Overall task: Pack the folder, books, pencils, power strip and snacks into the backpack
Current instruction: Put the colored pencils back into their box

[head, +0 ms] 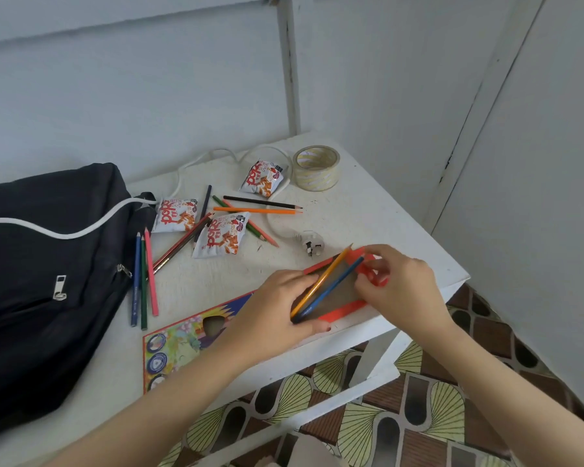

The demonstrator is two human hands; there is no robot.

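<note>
Head view, left grip (277, 308) clasping pencil box (343, 312), right grip (402, 281) pinching flap (359, 254), pencils (321, 284) between.

Table (368, 203), backpack (48, 264), snacks (221, 235), pencils (257, 210), tape (316, 168), pencil box (169, 342)

Tally on the table (368, 203):
- snack packets (221, 234): 3, one left, one middle, one far.
- pencils (257, 210): 12 countable.
  - 3 lie side by side at left, just beside the backpack (48, 264).
  - 2 dark ones lie diagonal and tight together, so the split is hard to tell.
  - 1 is navy.
  - 4 are crossed at the middle: black, orange, green, salmon.
  - 2 are at the mouth of the pencil box (182, 335): yellow pencil (321, 281) and blue pencil (331, 288).
- pencil box: 1.
- tape roll (316, 168): 1, far right.
- plug (312, 246): 1, on 1 white cable (289, 235).
- backpack: 1, with 2 zipper pulls (59, 288) visible.
- hands: 2, left hand (277, 308) and right hand (398, 281).
</note>
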